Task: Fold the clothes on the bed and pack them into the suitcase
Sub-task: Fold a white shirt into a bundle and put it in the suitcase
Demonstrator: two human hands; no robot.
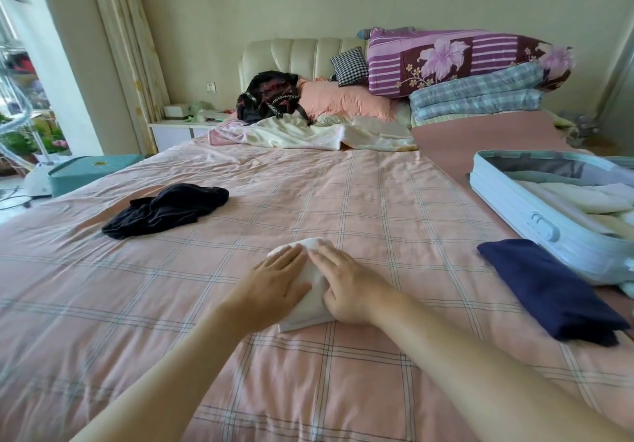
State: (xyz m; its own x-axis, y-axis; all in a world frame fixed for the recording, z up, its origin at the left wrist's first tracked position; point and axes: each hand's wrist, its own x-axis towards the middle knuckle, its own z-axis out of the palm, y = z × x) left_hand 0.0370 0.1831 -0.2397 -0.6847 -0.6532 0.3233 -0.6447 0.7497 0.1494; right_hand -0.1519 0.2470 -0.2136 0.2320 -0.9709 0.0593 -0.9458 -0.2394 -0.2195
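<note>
Head view. A bed (343, 201) with a pink checked sheet fills the frame. Both forearms reach in from the bed's near edge.

The left hand (274, 283) and the right hand (346, 287) lie side by side, palms down and fingers straight. They press flat on a small folded white garment (317, 301) in the middle of the bed, toward the near edge. Neither hand grips it. The cloth shows between the two hands and past the fingertips.

A crumpled black garment (164, 210) lies unfolded toward the left edge, well apart from the hands. A folded navy garment (549, 290) lies flat near the right edge, just beside the suitcase (507, 208). The pale blue suitcase lies open at the right edge, with pale folded clothes inside it.

At the head of the bed:
- a rumpled cream blanket (308, 136) spread across the sheet;
- a black backpack (269, 98) against the padded headboard (295, 53);
- a pink pillow (346, 100) beside the backpack;
- a black-and-white checked cushion (349, 65) above the pillow;
- in the far right corner, a purple floral quilt (456, 60) stacked on a blue plaid quilt (480, 95).
</note>
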